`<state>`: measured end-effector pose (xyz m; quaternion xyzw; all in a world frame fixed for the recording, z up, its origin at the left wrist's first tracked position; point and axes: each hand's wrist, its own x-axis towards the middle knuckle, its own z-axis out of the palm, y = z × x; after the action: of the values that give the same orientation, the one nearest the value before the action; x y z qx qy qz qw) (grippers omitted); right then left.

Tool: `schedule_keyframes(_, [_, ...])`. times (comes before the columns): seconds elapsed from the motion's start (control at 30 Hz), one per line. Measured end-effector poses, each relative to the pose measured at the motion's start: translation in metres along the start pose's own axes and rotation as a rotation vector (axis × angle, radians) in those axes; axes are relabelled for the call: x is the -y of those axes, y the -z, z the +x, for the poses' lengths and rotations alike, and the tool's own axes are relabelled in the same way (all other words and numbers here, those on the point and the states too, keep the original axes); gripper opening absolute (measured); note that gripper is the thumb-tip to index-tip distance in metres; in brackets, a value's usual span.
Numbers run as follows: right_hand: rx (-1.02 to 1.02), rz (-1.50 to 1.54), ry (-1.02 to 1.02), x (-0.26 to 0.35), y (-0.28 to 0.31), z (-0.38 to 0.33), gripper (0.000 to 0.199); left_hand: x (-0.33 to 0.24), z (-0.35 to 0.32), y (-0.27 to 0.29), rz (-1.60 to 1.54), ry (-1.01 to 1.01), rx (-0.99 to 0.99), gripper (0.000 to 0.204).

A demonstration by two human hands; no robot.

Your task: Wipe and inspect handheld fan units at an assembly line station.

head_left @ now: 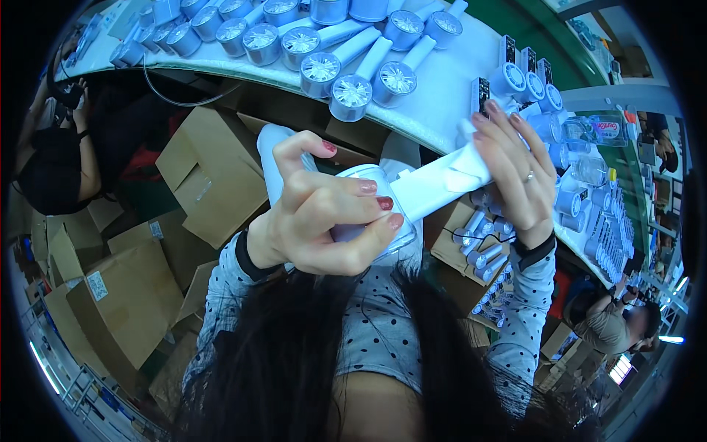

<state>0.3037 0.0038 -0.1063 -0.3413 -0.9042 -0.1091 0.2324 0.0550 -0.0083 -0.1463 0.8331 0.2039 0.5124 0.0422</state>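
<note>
A white device with a long flat handle (445, 180) and a wide rounded head is held in front of my body. My left hand (320, 214) is closed around the head, its fingers curled across it and hiding most of its face. At the far end of the handle is my right hand (519, 166), fingers closed over the tip. Something thin and white, like film or a wrap, lies loosely on the handle beside the right fingers; I cannot make out what it is.
The white table (434, 96) curves ahead and to the right. On it stand several similar round-headed devices (351, 96) and round pieces with dark-faced boxes (508, 77). An open carton of parts (471, 254) is at lower right, cardboard boxes (213, 177) at left. Other people (615, 320) work nearby.
</note>
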Motion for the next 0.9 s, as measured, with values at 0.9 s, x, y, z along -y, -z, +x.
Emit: schedule_keyframes(0.9, [-0.586,2.227,-1.151,0.081,-0.074,-0.036,0.029,-0.005,0.010,-0.017,-1.237,1.409,-0.222,0.031])
